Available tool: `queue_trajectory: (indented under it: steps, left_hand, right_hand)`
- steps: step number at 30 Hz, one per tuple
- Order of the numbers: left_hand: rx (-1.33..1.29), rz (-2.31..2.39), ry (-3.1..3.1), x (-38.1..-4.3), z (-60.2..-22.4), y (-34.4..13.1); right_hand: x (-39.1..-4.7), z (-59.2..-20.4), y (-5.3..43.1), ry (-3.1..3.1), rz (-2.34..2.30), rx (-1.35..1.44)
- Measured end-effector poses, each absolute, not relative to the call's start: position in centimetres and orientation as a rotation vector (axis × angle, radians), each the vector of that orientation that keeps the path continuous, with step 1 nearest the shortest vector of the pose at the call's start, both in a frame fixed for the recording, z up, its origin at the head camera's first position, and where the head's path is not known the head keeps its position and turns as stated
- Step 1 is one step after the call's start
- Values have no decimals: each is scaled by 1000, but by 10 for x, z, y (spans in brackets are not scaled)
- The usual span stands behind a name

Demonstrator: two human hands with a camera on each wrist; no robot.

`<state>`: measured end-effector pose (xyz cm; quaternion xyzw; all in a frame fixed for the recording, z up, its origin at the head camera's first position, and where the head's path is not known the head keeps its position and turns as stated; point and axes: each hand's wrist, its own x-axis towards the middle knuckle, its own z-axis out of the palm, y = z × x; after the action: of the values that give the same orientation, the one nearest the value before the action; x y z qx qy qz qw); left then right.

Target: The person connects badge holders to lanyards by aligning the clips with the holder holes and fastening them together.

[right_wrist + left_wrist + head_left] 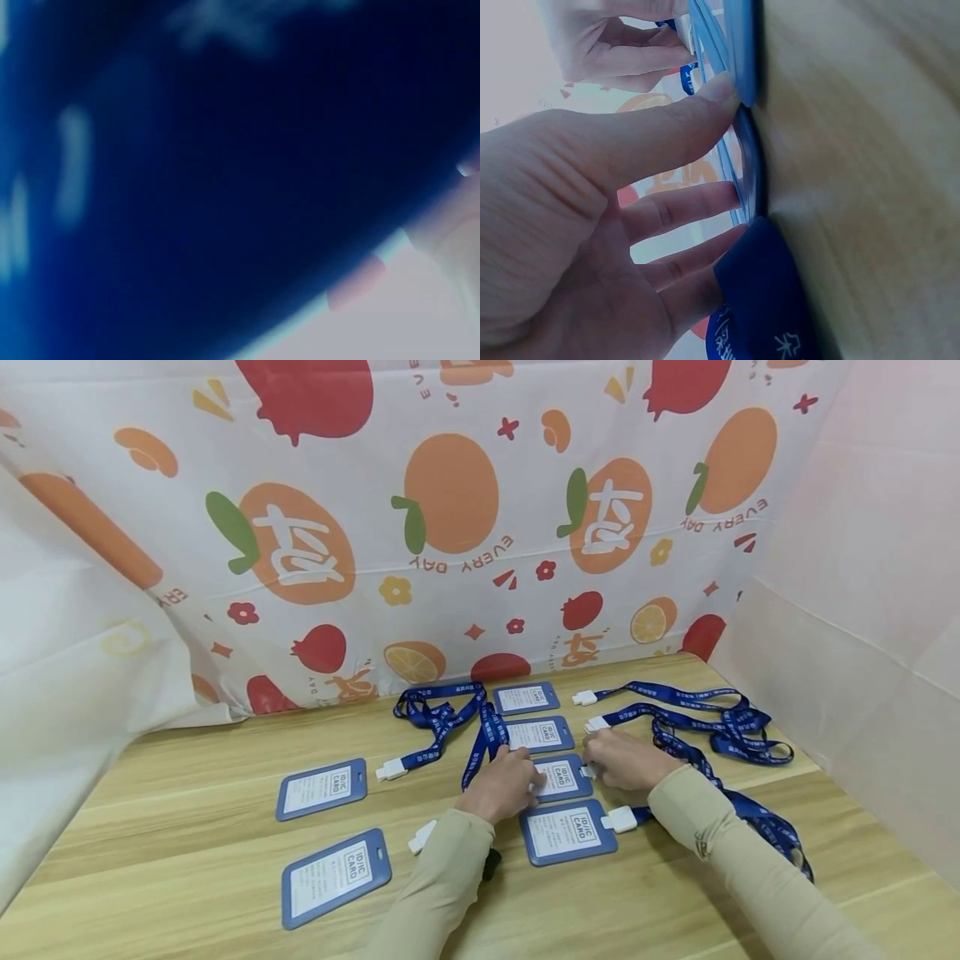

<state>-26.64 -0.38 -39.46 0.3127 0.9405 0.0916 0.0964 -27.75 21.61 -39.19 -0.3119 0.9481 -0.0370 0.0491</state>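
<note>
In the head view my left hand (504, 783) holds the left end of a blue badge holder (564, 778), third from the back in a column on the table. The left wrist view has the thumb (682, 124) at one edge and the fingers (694, 206) at the other. My right hand (630, 760) pinches a white lanyard clip (589, 772) at the slot on that holder's right end. Just in front lies another badge holder (568, 833), its slot joined to a white clip (619, 819). Dark blue lanyard strap (225, 172) fills most of the right wrist view.
Farther back in the column are two badge holders (537, 734). Two more holders (336, 878) lie at the left. Blue lanyards (442, 714) with white clips lie behind my left hand, and others (738, 727) to the right. A fruit-print cloth (450, 610) hangs behind the wooden table (187, 827).
</note>
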Motion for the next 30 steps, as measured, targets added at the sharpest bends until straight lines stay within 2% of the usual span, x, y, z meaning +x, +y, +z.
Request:
queue_trajectory:
  steps: [30]
  left_hand:
    - [909,277,2794,-266,-394,-3]
  right_hand:
    - [-279,-390,213,2876,-111,-964]
